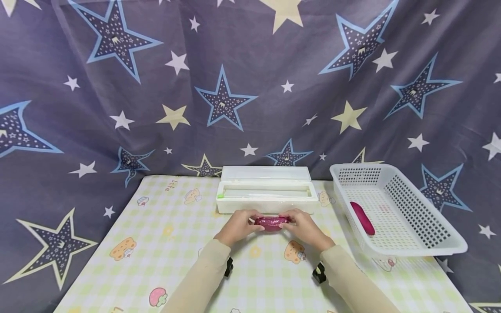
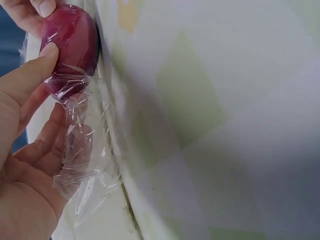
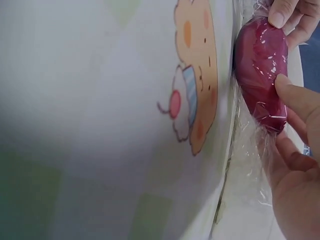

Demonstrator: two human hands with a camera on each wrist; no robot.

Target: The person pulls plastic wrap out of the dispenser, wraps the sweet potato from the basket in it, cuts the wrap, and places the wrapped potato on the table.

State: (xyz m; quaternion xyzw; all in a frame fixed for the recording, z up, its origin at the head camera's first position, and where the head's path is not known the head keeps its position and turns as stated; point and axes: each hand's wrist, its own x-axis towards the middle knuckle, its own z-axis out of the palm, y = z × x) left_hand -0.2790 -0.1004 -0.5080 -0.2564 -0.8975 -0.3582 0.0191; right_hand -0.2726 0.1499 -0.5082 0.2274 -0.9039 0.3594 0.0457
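A glossy, purple-red oblong object, shaped like a sweet potato, is wrapped in clear cling film. My left hand pinches its left end, thumb on the near face and fingers behind. At the right end, my right hand grips it in the same way. Loose film trails past both ends, over the fingers, as the left and right wrist views show. Just beyond the hands stands a white cling film box with its lid raised and a roll inside.
A white perforated basket stands on the right, holding another magenta oblong object against its left wall. A checked, cartoon-printed cloth covers the table. Behind it hangs a dark curtain with stars.
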